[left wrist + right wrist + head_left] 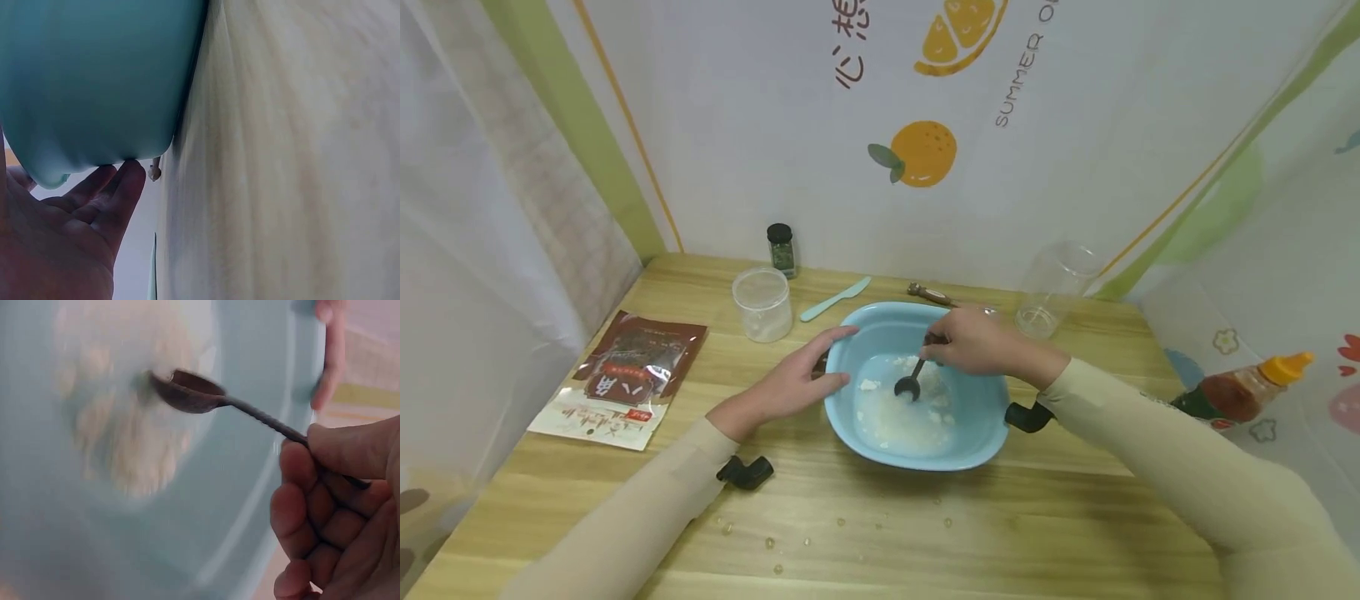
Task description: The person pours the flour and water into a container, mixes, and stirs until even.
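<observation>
A light blue basin [917, 458] stands on the wooden table with white powder and cloudy liquid [902, 421] in its bottom. My left hand [793, 379] grips the basin's left rim; in the left wrist view, its fingers [122, 194] press the outer wall from outside. Between the thumb and fingers of my right hand [977, 340] is the handle of a small dark spoon [907, 387]. The spoon's bowl [190, 390] dips toward the white mixture inside the basin. Part of the handle is hidden by the right hand.
Behind the basin are a clear plastic cup [763, 308], a black-lidded jar [782, 252], a mint knife [835, 300], a brown-handled utensil [934, 295] and a clear glass [1051, 292]. A brown-and-white packet [625, 375] lies left; a sauce bottle [1240, 392] is right. Drops dot the front.
</observation>
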Tool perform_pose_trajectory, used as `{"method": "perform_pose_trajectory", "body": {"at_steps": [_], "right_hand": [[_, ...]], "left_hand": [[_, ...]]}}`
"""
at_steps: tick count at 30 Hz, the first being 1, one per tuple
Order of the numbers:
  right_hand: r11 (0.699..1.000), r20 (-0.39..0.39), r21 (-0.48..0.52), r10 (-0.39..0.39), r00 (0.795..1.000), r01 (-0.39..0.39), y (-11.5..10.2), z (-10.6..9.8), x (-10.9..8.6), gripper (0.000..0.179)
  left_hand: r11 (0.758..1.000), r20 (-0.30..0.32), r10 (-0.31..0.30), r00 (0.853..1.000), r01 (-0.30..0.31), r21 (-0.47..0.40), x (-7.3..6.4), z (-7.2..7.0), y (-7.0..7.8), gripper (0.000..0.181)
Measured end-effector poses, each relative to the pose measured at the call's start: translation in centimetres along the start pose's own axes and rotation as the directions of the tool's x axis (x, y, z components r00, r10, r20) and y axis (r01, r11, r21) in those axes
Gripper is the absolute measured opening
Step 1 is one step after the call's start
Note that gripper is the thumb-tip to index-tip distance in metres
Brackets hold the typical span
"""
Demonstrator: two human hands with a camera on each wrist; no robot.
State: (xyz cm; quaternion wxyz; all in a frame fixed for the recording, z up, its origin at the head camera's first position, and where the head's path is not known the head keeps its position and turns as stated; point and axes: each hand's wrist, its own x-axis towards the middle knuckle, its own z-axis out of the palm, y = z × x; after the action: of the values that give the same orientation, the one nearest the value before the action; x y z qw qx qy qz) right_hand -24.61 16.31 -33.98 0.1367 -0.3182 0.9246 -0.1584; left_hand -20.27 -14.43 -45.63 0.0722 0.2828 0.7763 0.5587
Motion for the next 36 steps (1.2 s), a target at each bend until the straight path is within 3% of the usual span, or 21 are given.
{"method": "perform_pose_trajectory", "body": {"at_steps": [3,7,9,13,16,20,23,27,30,36], "right_hand": [[0.999,-0.002,0.024,-0.028,1.0,0.028,-0.2,0.0,0.5,0.022],[0.999,-0.069,-0.023,0.04,0.997,-0.042,0.3,0.0,0.5,0.025],[0.996,-0.057,-0.035,0.076,0.995,-0.078,0.4,-0.1,0.3,0.024],[1.0,0.026,0.008,0.01,1.0,-0.01,-0.3,0.1,0.3,0.022],[0.999,0.019,0.028,-0.034,0.999,0.033,-0.7,0.4,0.9,0.023],[0.998,-0.063,-0.027,0.046,0.997,-0.048,-0.1,0.3,1.0,0.027],[0.994,-0.05,-0.043,0.093,0.994,-0.095,0.3,0.1,0.5,0.028],[1.0,0.024,-0.002,0.005,1.0,-0.005,-0.6,0.2,0.3,0.023],[0.999,0.009,0.016,-0.041,0.999,0.041,-1.3,0.4,0.8,0.023],[0.996,-0.08,-0.019,0.088,0.993,-0.09,0.1,-0.2,0.5,0.035]], "left_hand": [[1.0,-0.005,0.009,1.0,-0.009,0.005,0.0,-0.1,-0.1,0.071],[1.0,0.014,0.005,1.0,-0.005,-0.004,0.0,0.0,-0.1,0.071],[1.0,0.018,0.003,1.0,-0.003,-0.007,0.0,0.0,-0.1,0.071],[1.0,0.001,0.002,1.0,-0.002,0.001,-0.1,-0.1,-0.1,0.071],[1.0,-0.008,-0.001,1.0,0.001,0.005,-0.2,-0.1,-0.2,0.071],[1.0,0.004,-0.002,1.0,0.002,0.005,-0.2,-0.1,-0.1,0.071],[1.0,0.008,-0.002,1.0,0.002,0.007,-0.1,-0.1,-0.1,0.072],[1.0,-0.001,-0.002,1.0,0.002,0.017,0.0,-0.2,-0.1,0.072],[1.0,-0.001,0.003,1.0,-0.003,0.018,-0.1,-0.2,-0.1,0.071],[1.0,0.011,0.004,1.0,-0.004,0.017,0.0,-0.1,0.0,0.07]]}}
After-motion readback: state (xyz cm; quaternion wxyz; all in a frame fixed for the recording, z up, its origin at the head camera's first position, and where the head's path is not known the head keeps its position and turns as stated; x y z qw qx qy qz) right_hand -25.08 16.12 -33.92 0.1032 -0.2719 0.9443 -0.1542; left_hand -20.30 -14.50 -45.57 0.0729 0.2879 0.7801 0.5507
